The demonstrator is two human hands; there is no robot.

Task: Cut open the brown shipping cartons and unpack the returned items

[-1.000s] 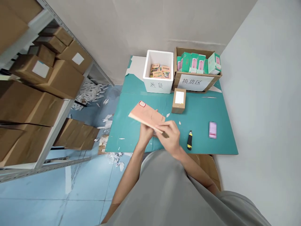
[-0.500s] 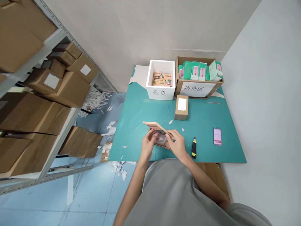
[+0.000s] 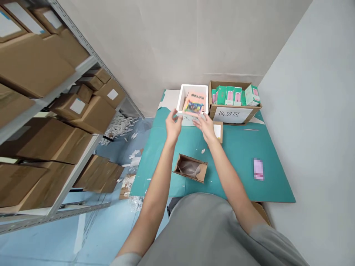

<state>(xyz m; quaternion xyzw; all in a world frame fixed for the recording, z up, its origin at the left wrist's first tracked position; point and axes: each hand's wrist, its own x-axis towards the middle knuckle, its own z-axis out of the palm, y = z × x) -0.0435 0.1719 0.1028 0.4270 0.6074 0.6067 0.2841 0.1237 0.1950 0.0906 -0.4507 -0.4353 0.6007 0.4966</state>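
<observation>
An orange booklet (image 3: 194, 100) with a colourful picture on its cover, slightly blurred, tilts at the mouth of the white foam box (image 3: 181, 96). My left hand (image 3: 173, 126), thumb and fingers apart, is just off the booklet's lower left corner. By its lower right edge is my right hand (image 3: 205, 127), its fingers spread; whether a fingertip still touches the cover is hard to see. Closer to my body lies an open cardboard carton (image 3: 204, 173) with greyish wrapping inside. A smaller brown box (image 3: 218, 132) with a white label is partly hidden behind my right hand.
Beside the foam box stands a labelled cardboard box (image 3: 234, 113) of green-and-pink packages. A pink blurred rectangle (image 3: 258, 169) lies on the right of the green table (image 3: 155, 147). Shelves of cartons (image 3: 74, 122) rise at the left, and paper scraps (image 3: 118, 127) litter the floor.
Both hands have moved forward from the open carton to the foam box, bringing the booklet along. Their fingers have come apart from it. My right arm now covers the utility knife's spot.
</observation>
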